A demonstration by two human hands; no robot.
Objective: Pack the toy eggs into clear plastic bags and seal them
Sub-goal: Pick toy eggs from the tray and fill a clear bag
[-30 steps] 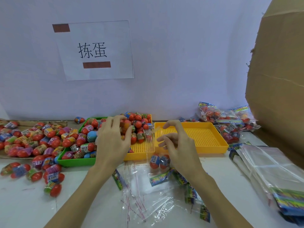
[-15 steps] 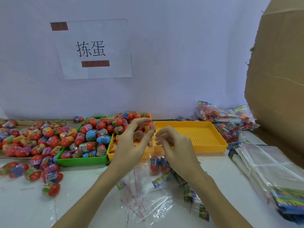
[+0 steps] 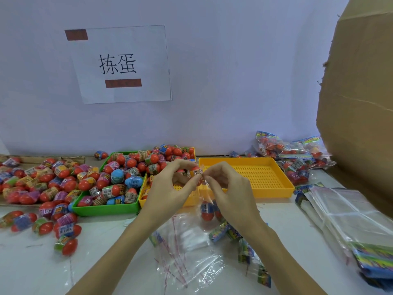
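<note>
Toy eggs (image 3: 42,179) litter the white table (image 3: 102,265); left hand (image 3: 170,186) pinches one, right hand (image 3: 229,188) pinches a clear bag (image 3: 207,196).

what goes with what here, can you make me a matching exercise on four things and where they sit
Things:
1. green tray
2. mesh tray
3. box
4. sign

Places:
a. on the wall
b. far right edge
c. left of centre, full of eggs
d. right of the hands, nothing visible in it

Pairs: 1-c, 2-d, 3-b, 4-a
</note>
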